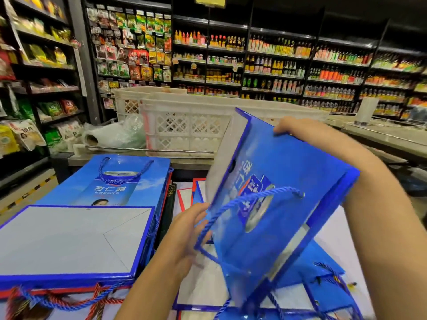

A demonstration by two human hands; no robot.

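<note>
**bagfolder22:** Head cam question. The glossy blue paper gift bag [284, 172] with the blue rope handle [245, 200] is up in the air, folded flat and tilted. It's above a loose pile of flat bags [323, 273], just right of the neat stack of folded blue bags [69, 239]. How do you reckon it handles?

**shelfrat:** Light, I'd guess, and stiff-ish like laminated card, but the panels will probably crease if you squeeze them. The coating looks slick too, so grab edges, not faces. The right hand [291, 128] is clamped over the far top edge. The left hand [187, 229] looks curled on the near lower edge by the cord, though it's blurry. I'd stick to the folded edges or the reinforced rim, since that loose cord could snag.
</note>
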